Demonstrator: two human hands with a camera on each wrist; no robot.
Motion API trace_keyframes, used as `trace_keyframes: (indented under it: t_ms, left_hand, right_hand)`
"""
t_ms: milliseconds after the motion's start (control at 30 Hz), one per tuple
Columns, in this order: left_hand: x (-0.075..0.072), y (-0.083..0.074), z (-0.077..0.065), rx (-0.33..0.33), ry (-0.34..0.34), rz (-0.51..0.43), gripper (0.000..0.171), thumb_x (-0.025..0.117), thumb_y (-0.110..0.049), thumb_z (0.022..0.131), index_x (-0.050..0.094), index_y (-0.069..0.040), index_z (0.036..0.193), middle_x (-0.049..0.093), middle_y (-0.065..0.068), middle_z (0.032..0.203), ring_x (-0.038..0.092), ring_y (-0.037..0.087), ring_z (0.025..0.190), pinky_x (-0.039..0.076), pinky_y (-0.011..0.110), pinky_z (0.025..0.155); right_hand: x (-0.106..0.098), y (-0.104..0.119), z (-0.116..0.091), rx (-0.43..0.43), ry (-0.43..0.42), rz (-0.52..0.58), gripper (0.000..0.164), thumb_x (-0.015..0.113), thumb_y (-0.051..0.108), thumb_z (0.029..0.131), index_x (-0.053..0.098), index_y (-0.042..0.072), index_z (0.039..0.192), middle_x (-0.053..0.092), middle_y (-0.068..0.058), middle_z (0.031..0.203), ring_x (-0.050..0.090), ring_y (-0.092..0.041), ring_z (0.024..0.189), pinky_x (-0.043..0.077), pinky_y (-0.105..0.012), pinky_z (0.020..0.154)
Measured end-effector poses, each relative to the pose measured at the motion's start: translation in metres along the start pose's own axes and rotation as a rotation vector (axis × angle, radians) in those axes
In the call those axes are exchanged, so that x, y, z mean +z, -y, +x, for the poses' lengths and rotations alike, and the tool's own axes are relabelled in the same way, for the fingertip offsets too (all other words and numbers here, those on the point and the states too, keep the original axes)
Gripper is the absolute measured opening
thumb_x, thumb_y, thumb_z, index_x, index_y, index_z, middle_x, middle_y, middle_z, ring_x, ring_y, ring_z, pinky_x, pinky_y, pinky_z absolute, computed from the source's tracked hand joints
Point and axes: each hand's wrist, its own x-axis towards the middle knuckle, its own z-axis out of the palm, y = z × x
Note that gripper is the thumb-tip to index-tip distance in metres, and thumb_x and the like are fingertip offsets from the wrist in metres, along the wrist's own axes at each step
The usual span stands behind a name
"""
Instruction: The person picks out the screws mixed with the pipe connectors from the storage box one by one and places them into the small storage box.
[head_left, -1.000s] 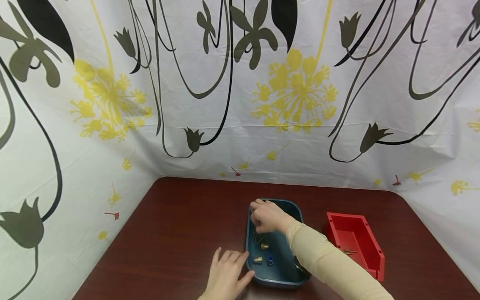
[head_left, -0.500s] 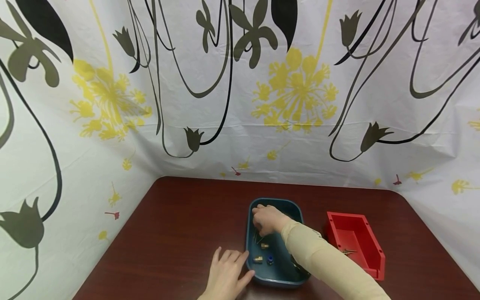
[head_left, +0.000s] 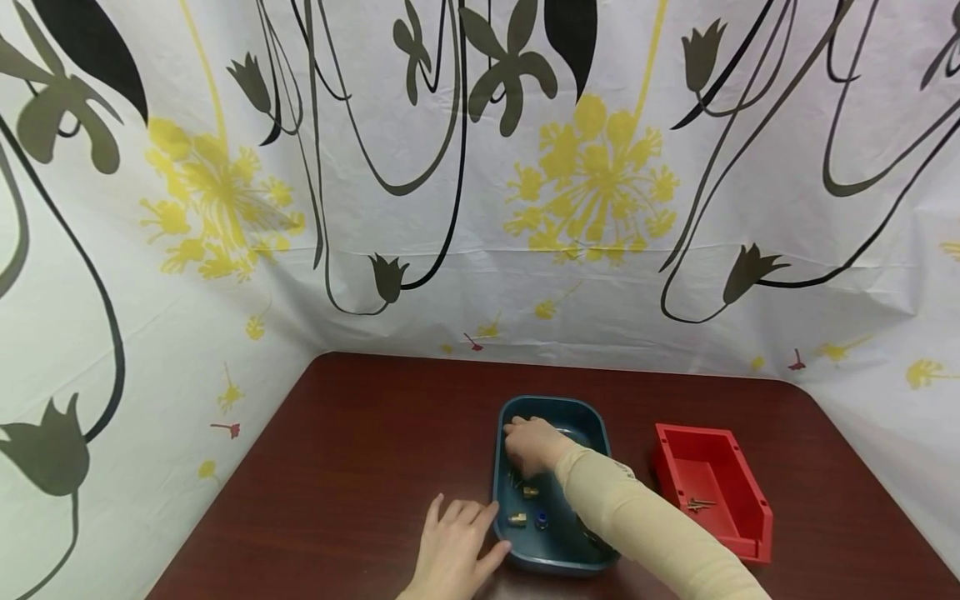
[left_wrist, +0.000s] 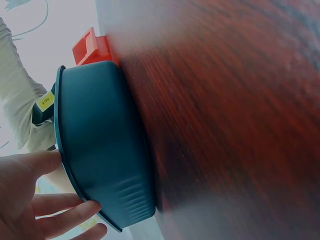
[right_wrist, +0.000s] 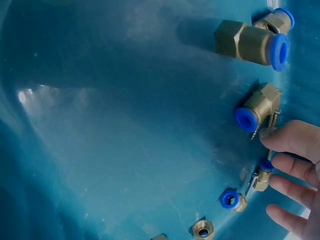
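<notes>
A dark teal tray stands on the table with several brass fittings with blue collars inside, such as a large fitting. My left hand lies at its near left side. In the left wrist view, the thumb and fingertips touch the tray's rim, fingers fairly straight. My right hand reaches down into the far left part of the tray. In the right wrist view, its thumb and fingers are spread beside the tray wall, the thumb tip right at some thin screws. Another fitting lies just beyond the thumb.
A red bin stands right of the tray, with several small screws in it. The dark wood table meets a patterned cloth at the back and left. The right sleeve passes over the tray's right side.
My right hand has moved slightly nearer and lower into the tray, and its forearm has shifted a little left. The left hand has stayed at the rim.
</notes>
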Motion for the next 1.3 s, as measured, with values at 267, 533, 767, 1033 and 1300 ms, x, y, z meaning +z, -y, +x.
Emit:
trace_keyframes:
  t_ms: [267, 533, 767, 1033, 1300]
  left_hand:
    - [0.0005, -0.0005, -0.0004, -0.004, -0.001, 0.005, 0.042, 0.058, -0.047, 0.079, 0.064, -0.016, 0.107, 0.06, -0.003, 0.094, 0.054, 0.018, 0.087, 0.033, 0.055, 0.082]
    - [0.0012, -0.0001, -0.0002, -0.001, -0.002, 0.012, 0.042, 0.059, -0.047, 0.079, 0.064, -0.015, 0.106, 0.06, -0.003, 0.093, 0.054, 0.018, 0.087, 0.033, 0.055, 0.082]
    - [0.0009, -0.0014, 0.0003, 0.009, -0.019, 0.013, 0.042, 0.059, -0.046, 0.079, 0.064, -0.015, 0.107, 0.059, -0.003, 0.093, 0.054, 0.018, 0.087, 0.033, 0.055, 0.082]
    - [0.0005, -0.0009, 0.0003, 0.014, -0.027, 0.023, 0.041, 0.059, -0.045, 0.079, 0.064, -0.015, 0.107, 0.059, -0.003, 0.093, 0.053, 0.018, 0.087, 0.033, 0.054, 0.082]
    - [0.0004, -0.0012, -0.0002, 0.015, -0.027, 0.04, 0.041, 0.058, -0.046, 0.079, 0.064, -0.016, 0.107, 0.059, -0.003, 0.093, 0.053, 0.017, 0.087, 0.033, 0.053, 0.082]
  right_hand:
    - [0.0066, 0.0019, 0.0018, 0.022, 0.012, -0.003, 0.016, 0.078, 0.022, 0.062, 0.062, 0.023, 0.061, 0.056, 0.001, 0.095, 0.046, -0.015, 0.084, 0.042, -0.034, 0.076]
    - [0.0093, 0.0033, 0.0022, 0.034, 0.022, 0.022, 0.017, 0.079, 0.021, 0.061, 0.062, 0.023, 0.061, 0.057, 0.001, 0.098, 0.045, -0.014, 0.084, 0.042, -0.034, 0.077]
    - [0.0059, 0.0065, -0.0002, 0.045, 0.034, -0.003, 0.018, 0.079, 0.025, 0.06, 0.062, 0.021, 0.061, 0.057, 0.001, 0.094, 0.045, -0.014, 0.081, 0.043, -0.031, 0.073]
    - [0.0051, 0.008, 0.0002, 0.053, 0.048, -0.015, 0.019, 0.08, 0.027, 0.06, 0.062, 0.021, 0.061, 0.057, 0.001, 0.099, 0.045, -0.014, 0.083, 0.042, -0.03, 0.074]
    - [0.0046, 0.0087, -0.0002, 0.069, 0.062, 0.015, 0.02, 0.08, 0.026, 0.06, 0.062, 0.02, 0.06, 0.056, -0.001, 0.108, 0.047, -0.015, 0.09, 0.042, -0.031, 0.078]
